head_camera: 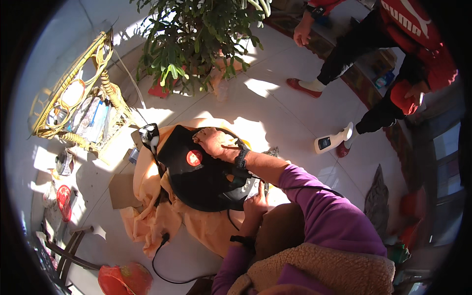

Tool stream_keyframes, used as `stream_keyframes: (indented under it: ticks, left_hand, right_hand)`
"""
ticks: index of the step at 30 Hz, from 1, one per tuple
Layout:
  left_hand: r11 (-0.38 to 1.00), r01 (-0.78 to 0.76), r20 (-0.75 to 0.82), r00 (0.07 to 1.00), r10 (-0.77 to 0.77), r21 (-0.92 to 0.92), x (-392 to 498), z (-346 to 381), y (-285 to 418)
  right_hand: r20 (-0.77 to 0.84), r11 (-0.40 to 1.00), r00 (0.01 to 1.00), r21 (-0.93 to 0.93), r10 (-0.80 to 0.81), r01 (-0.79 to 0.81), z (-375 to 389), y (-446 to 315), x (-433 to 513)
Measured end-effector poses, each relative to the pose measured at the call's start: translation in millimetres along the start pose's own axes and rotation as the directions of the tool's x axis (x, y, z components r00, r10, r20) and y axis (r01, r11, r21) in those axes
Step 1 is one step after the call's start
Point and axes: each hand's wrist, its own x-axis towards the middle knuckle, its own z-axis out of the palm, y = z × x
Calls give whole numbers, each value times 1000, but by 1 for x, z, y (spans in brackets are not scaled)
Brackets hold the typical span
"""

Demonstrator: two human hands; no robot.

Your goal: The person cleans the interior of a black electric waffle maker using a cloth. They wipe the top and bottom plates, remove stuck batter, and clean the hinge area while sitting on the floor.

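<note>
A large round black disc-shaped object (199,180) with a red round label lies on an orange cloth (147,184) on the tiled floor. My right hand (214,142) reaches across to its far side, fingers bent down near the edge; whether it grips something there cannot be told. My left hand (256,201) is at the near right side, by a pale panel with a black cable, with a finger pointing up along it. What lies under that hand is hidden. A second black cable (156,263) runs over the floor, its plug end on the cloth.
A person in a red jacket (409,25) stands at the upper right, a white bottle (333,140) near their feet. A leafy potted plant (195,40) is at the top. At the left stand a wicker rack (107,110) and a piece of cardboard (123,191); a red bag (125,278) lies below.
</note>
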Motion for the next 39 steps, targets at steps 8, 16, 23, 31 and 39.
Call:
stream_keyframes:
  ticks: [8,16,23,31,39]
  left_hand:
    - [991,-70,-143,988,54,-111,-3,4,-2]
    - [988,-92,-138,988,75,-124,-2,-4,0]
    - [925,-259,-428,896,122,-278,-5,-3,-3]
    - [925,-251,-406,906,121,-286,-7,13,-9]
    - [950,-160,-320,945,69,-266,-8,8,-6]
  right_hand:
    - [85,990,989,-91,117,-110,-34,35,-81]
    - [180,978,961,-41,208,-204,-41,10,-73]
    - [170,983,978,120,121,-142,-29,8,-45]
    - [237,999,970,25,-53,48,-11,-22,-55]
    - [79,997,994,-31,-74,76,-4,-7,-28]
